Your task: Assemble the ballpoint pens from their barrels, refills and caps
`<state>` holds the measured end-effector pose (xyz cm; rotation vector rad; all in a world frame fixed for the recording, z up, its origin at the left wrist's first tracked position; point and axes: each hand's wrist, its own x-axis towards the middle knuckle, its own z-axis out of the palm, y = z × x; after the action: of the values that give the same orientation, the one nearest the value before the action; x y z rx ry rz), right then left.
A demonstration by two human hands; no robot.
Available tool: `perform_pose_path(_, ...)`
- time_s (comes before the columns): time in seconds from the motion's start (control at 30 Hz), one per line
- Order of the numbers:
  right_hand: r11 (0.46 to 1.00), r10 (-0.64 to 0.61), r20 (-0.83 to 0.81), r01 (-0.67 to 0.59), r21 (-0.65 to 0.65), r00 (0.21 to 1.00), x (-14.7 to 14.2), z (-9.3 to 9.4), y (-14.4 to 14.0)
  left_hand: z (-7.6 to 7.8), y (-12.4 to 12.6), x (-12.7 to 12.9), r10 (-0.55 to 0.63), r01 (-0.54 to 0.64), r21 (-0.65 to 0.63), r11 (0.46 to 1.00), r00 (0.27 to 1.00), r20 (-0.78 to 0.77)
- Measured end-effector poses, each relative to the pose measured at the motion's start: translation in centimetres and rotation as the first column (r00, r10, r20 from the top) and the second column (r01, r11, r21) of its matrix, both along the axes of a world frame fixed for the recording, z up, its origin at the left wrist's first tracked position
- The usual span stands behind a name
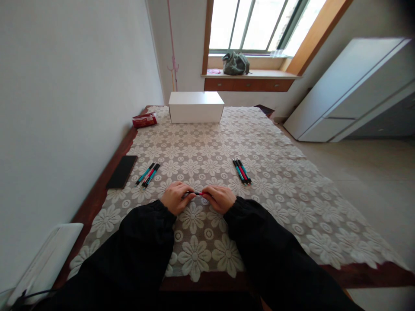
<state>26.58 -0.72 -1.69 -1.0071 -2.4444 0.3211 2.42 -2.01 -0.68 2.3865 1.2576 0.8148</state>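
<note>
The pen (198,193) sat at lower centre of the frame, pinched at both ends between my left hand (175,197) and right hand (221,198), fingers closed narrow around it just above the surface (279,181). Pulling unevenly, I judged, could flick a part loose. The white box (196,106) at upper centre was closed, contents unseen.

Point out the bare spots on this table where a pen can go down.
Free: the cloth between the white box and both pen groups, and the wide right side past the right pens. Crowded: the left edge, with left pens, phone and red packet; both hands hold a pen centrally.
</note>
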Motion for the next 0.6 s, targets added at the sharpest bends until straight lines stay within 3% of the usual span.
perform_pose_path(0.23,1.000,0.002,0.000,-0.002,0.002,1.000,-0.01,-0.03,0.01,0.31,-0.04,-0.03,0.054,-0.055,0.015,0.998,0.998,0.018)
perform_pose_path(0.6,1.000,0.026,0.008,-0.026,0.007,1.000,0.09,0.21,0.12,0.18,-0.02,-0.08,0.014,-0.015,0.034,0.999,0.999,0.036)
